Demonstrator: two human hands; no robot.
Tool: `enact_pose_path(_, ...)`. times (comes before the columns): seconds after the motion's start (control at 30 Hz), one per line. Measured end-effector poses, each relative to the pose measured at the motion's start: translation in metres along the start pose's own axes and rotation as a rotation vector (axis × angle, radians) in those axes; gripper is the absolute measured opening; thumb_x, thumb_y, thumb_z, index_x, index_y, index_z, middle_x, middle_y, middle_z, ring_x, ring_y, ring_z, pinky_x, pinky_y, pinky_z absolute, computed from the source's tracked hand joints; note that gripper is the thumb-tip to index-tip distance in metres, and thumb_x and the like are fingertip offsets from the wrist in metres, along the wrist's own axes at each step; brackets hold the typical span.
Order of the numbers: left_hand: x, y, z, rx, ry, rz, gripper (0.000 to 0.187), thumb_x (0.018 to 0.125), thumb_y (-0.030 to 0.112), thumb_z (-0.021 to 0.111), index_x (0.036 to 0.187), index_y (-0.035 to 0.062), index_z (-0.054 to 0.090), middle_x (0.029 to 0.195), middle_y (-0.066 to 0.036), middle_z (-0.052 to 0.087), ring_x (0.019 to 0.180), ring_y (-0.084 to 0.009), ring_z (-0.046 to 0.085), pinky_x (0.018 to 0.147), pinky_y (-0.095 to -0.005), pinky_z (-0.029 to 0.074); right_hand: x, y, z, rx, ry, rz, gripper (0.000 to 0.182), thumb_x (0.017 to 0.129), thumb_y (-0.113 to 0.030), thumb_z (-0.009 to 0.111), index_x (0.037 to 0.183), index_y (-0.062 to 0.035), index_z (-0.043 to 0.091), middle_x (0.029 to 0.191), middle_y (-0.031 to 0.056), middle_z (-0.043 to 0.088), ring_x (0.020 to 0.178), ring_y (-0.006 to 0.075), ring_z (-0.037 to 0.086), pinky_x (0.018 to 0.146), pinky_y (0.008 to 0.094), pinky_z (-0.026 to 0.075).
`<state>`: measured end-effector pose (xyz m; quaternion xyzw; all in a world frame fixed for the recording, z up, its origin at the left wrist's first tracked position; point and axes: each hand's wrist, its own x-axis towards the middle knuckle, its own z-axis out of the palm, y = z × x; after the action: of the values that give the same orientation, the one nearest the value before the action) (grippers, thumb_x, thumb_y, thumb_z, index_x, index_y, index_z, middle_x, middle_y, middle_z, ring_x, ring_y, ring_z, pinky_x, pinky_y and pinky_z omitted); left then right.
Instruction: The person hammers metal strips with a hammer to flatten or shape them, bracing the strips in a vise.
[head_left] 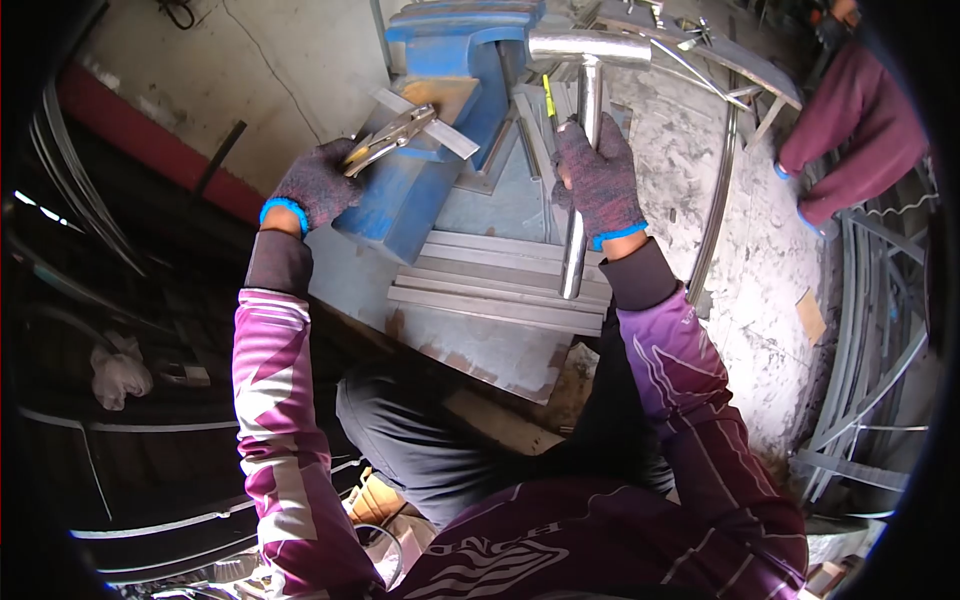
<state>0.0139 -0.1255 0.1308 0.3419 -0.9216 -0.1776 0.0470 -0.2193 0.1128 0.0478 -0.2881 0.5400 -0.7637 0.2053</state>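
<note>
My left hand (318,187), in a dark knit glove, is closed around the handles of locking pliers (395,135). Their jaws are clamped on a short flat metal bar (452,138), which lies crosswise over the blue bench vise (395,205). My right hand (603,180), gloved the same way, wraps around the steel handle of an all-metal hammer (572,262). The hammer stands out ahead of my fist, with its thick cylindrical head at the far end. A thin yellow-green stick (549,97) shows beside my right thumb; whether I hold it cannot be made out.
Several flat metal bars (500,285) lie on the metal bench top (490,365) before me. Another person's legs (865,125) are at the far right, near a low work table (740,60). Long metal stock (870,300) fills the right side. A plastic bag (120,372) lies left.
</note>
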Motion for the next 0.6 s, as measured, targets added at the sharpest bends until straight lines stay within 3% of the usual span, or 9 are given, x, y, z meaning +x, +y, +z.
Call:
enact_pose_path(0.4,0.0005,0.0013,-0.0009,0.008,0.012,0.015,0.052,0.073,0.012,0.065,0.124,0.0096,0.067,0.098,-0.02,0.071,0.091,-0.0333,0.068,0.086,-0.0385,0.053,-0.0015,-0.0023,0.0016,0.013,0.026,0.088,0.022,0.098,-0.027,0.068,0.095,-0.0097,0.054,0.063,-0.0002,0.053,0.048,0.0086,0.05,0.04,0.0272,0.042)
enact_pose_path(0.6,0.0046,0.0053,0.002,0.045,-0.055,-0.071,0.055,0.076,0.013,0.063,0.131,0.0123,0.065,0.106,-0.022,0.071,0.097,-0.0379,0.068,0.088,-0.0395,0.053,-0.0024,0.0005,-0.0003,-0.039,-0.008,0.097,0.025,0.098,-0.029,0.067,0.095,-0.0088,0.054,0.065,0.0011,0.054,0.05,0.0102,0.052,0.042,0.0294,0.043)
